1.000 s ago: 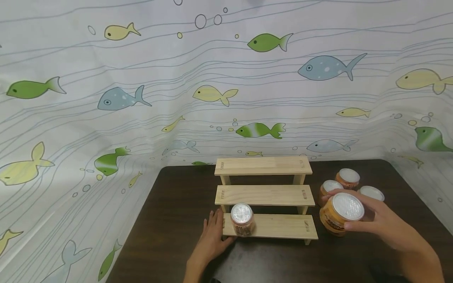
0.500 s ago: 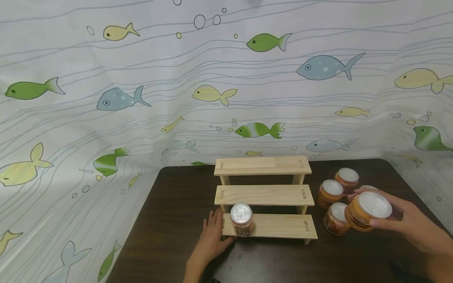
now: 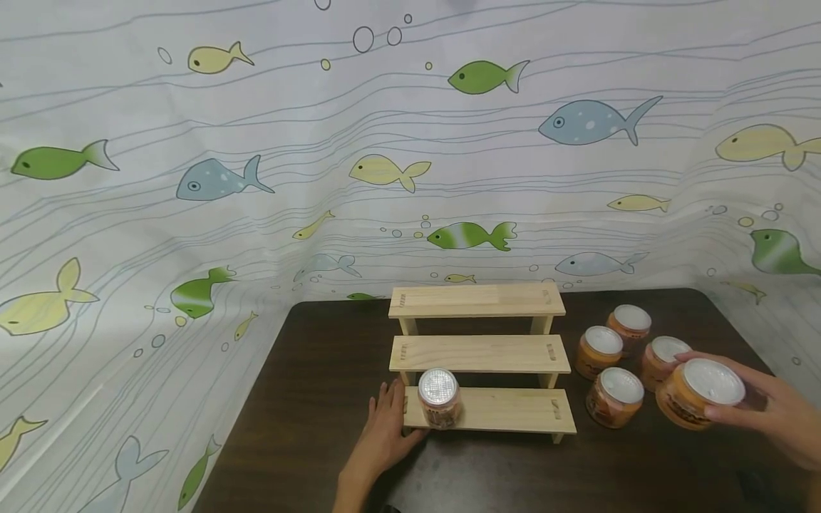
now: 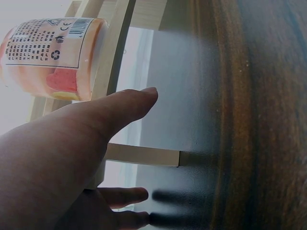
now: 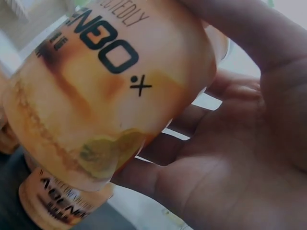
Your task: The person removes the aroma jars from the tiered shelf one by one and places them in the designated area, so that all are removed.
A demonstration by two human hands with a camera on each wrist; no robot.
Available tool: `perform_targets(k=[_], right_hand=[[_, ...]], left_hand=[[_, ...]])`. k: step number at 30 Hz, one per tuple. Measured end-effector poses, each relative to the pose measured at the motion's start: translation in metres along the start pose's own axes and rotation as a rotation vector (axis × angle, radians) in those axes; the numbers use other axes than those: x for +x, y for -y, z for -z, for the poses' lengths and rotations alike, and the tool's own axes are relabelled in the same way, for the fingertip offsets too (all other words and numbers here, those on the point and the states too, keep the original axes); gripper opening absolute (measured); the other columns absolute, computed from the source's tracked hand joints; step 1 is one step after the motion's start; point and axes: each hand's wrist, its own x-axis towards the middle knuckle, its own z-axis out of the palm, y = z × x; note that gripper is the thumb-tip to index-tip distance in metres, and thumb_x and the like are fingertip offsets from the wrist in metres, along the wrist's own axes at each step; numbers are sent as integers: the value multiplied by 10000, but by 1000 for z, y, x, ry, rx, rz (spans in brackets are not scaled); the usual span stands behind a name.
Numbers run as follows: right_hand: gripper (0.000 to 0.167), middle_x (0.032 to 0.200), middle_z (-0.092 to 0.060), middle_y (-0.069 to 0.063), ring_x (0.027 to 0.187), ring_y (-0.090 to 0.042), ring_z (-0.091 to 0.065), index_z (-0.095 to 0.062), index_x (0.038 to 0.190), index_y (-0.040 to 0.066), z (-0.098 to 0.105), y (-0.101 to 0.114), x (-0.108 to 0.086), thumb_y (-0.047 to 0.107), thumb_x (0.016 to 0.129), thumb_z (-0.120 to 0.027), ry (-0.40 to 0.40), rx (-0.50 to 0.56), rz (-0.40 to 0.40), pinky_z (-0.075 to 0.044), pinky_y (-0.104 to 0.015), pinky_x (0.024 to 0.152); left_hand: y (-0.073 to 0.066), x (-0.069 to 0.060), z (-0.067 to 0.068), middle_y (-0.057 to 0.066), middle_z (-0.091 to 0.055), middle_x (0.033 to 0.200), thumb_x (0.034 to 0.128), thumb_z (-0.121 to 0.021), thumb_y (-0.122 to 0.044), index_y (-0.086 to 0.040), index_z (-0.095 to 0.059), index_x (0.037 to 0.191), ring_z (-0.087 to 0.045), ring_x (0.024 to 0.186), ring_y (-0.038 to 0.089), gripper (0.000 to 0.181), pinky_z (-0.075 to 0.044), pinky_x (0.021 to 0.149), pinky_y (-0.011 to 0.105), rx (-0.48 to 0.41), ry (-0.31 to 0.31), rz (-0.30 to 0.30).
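Note:
My right hand (image 3: 770, 406) grips an orange-labelled jar (image 3: 689, 399) with a silvery lid, thumb on the near side and fingers behind. It is tilted in the right wrist view, where the palm (image 5: 230, 158) shows beside the label. The left hand (image 3: 381, 431) rests at the left end of the lowest board of a three-step wooden shelf (image 3: 507, 410). Its thumb (image 4: 127, 108) reaches along the front edge, with straight fingers (image 4: 127, 196) past the board's end. Close by, another jar (image 3: 440, 406) stands upright on that board, towards its left end.
Several similar jars stand right of the shelf: a front one (image 3: 614, 399), a left one (image 3: 599, 353), a back one (image 3: 629, 326) and one (image 3: 661, 363) beside the held jar. The dark table (image 3: 308, 385) meets a fish-printed white sheet (image 3: 359, 107) behind and at the sides.
My right hand has carried its jar to the right, away from the shelf, uncovering the front jar and another behind it. The left hand and shelf have stayed put.

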Motion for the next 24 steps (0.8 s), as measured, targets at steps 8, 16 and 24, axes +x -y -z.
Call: perform_targets(k=[8, 16, 24], right_hand=[[837, 1276, -519, 452, 1094, 187, -549, -437, 1386, 650, 0, -24, 4, -55, 1014, -694, 62, 1, -101, -517, -166, 756], [846, 1308, -516, 438, 1114, 175, -553, -455, 1416, 622, -3, -40, 5, -96, 1019, -660, 141, 81, -117, -529, -168, 777], [681, 1293, -501, 471, 1126, 197, -535, -515, 1565, 379, -10, -44, 7, -5, 1034, -702, 203, 31, -173, -530, -184, 789]], left_hand=[[9, -1, -7, 447, -409, 1617, 962, -868, -268, 124, -272, 1660, -301, 1531, 701, 998, -234, 1184, 869, -35, -47, -53], [3, 1, -1, 419, -407, 1640, 922, -908, -264, 127, -297, 1651, -299, 1549, 681, 1029, -245, 1197, 855, -8, -17, -18], [15, 2, -12, 426, -411, 1632, 944, -885, -291, 105, -274, 1675, -294, 1549, 683, 1032, -230, 1198, 859, -29, -50, -45]])
